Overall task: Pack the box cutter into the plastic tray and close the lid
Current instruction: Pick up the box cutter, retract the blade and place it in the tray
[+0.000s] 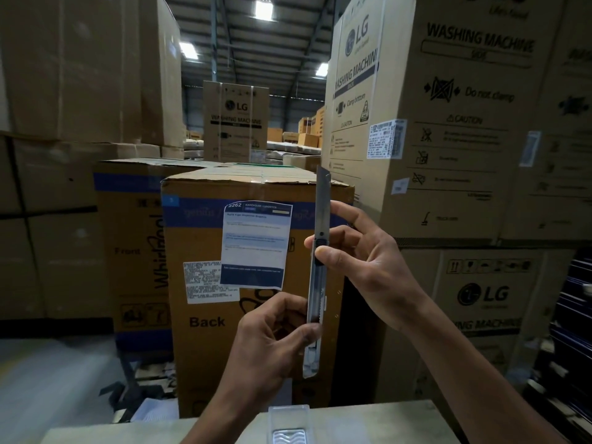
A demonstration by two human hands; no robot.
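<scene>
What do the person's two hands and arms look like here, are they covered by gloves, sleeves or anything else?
The left hand and the right hand are both bare, with no gloves. No ring, watch or bracelet shows on the fingers or wrists. Both forearms are uncovered as far as the bottom edge of the picture, so no sleeve is in view. No markings are visible on them.

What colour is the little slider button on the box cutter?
Black. The slider on the silver box cutter shows in the head view.
</scene>
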